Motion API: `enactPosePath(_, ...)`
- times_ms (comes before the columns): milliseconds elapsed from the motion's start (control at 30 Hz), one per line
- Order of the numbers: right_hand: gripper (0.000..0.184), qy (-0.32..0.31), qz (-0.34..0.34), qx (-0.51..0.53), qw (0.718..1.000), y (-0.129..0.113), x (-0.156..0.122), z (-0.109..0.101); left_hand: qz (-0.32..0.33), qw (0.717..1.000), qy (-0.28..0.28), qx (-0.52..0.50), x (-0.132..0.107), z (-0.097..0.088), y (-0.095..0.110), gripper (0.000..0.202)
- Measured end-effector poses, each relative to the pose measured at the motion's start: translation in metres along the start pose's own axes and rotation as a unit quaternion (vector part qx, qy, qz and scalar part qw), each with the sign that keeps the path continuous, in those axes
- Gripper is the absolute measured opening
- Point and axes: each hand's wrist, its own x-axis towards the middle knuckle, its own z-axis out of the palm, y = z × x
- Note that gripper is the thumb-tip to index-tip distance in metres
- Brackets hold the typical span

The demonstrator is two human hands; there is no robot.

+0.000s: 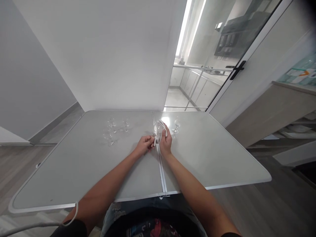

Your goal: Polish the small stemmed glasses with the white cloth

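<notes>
Over the middle of the table, a clear stemmed glass is held tilted between my two hands. My left hand is closed in a pinch around its stem or foot end; the fingers partly hide that end. My right hand wraps a white cloth around the glass bowl, fingers behind and thumb in front. Close to the right hand, another clear stemmed glass stands upright. To the left of my hands are several more clear glasses, their outlines faint against the tabletop.
The grey folding table has a metal seam down its middle and a white wall behind it. A glass door with a black handle is at the back right. Shelves stand at right; a white cable runs at lower left.
</notes>
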Motion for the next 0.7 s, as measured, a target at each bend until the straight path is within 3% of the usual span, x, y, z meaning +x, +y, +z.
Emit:
enactPosePath(100, 0.048, -0.030, -0.161, -0.139, 0.977, -0.001, -0.001, -0.003, -0.018, 0.999, -0.003, -0.031, -0.001, -0.001, 0.001, 0.043)
enactPosePath(167, 0.048, -0.113, -0.235, -0.204, 0.944, 0.002, 0.000, -0.002, -0.020, 0.999, 0.011, -0.024, 0.000, -0.002, -0.003, 0.038)
enactPosePath(267, 0.044, -0.249, -0.296, -0.285, 0.877, 0.006, 0.002, -0.001, -0.014, 0.997, 0.058, 0.050, 0.005, -0.006, -0.013, 0.023)
enactPosePath(367, 0.040, -0.314, -0.325, -0.324, 0.831, 0.006, 0.004, -0.002, -0.015, 0.989, 0.082, 0.126, 0.008, -0.009, -0.022, 0.015)
enactPosePath(467, 0.037, -0.318, -0.339, -0.345, 0.816, 0.003, 0.006, -0.004, -0.009, 0.988, 0.069, 0.136, 0.008, -0.009, -0.022, 0.017)
enactPosePath(600, 0.034, -0.276, -0.349, -0.374, 0.814, -0.001, 0.009, -0.006, 0.002, 0.987, 0.047, 0.156, 0.003, -0.004, -0.011, 0.023)
enactPosePath(700, 0.027, -0.222, -0.329, -0.397, 0.827, -0.002, 0.013, -0.009, 0.048, 0.963, -0.002, 0.263, -0.003, -0.005, -0.001, 0.025)
